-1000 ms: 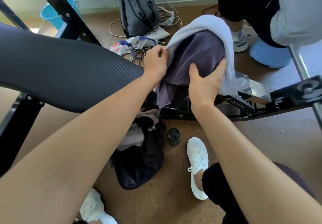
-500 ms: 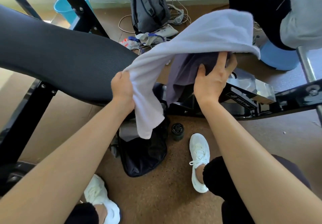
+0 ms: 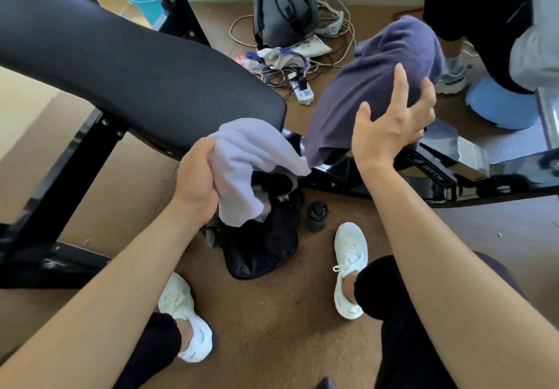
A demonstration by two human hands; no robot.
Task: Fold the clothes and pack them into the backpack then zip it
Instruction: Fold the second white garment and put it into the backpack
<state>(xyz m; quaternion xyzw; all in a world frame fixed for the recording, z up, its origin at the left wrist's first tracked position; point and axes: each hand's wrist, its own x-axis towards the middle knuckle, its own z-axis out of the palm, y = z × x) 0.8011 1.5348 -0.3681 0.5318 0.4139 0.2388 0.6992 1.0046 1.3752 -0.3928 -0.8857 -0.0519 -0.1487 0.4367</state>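
A pale cloth (image 3: 245, 158) is gripped in the left hand (image 3: 196, 183) just above the open black backpack (image 3: 263, 252). The right hand (image 3: 390, 128) is spread wide by a purple garment (image 3: 378, 77). The cloth is best folded flat before being packed.

I can't see into the black backpack (image 3: 263, 249): the pale cloth (image 3: 242, 155) hanging from my left hand (image 3: 196, 183) covers its mouth. The purple garment (image 3: 378, 86) hides whatever it drapes over. A second person (image 3: 472, 4) is cut off at the top right edge.
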